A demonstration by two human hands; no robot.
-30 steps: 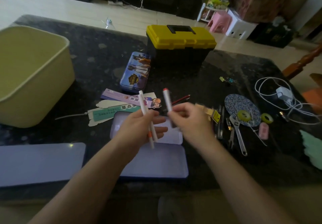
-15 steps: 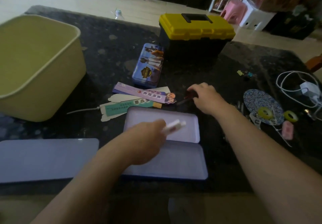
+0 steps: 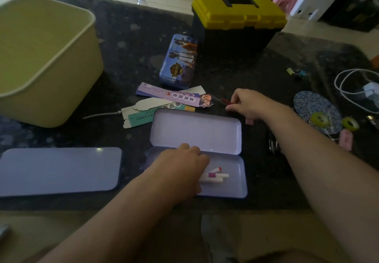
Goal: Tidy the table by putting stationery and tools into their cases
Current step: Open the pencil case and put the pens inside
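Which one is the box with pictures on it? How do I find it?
Find the black toolbox with the yellow lid at the far side of the table. Just left of its near corner lies a closed blue tin. Unlike the plain lilac case lying open in front, its lid is printed with figures.

purple bookmark [image 3: 174, 95], characters 金榜题名; tin [image 3: 178, 62] logo illegible

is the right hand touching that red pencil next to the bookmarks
Touching. The head view shows the right hand pinching the end of the thin red pencil, with no gap between them.
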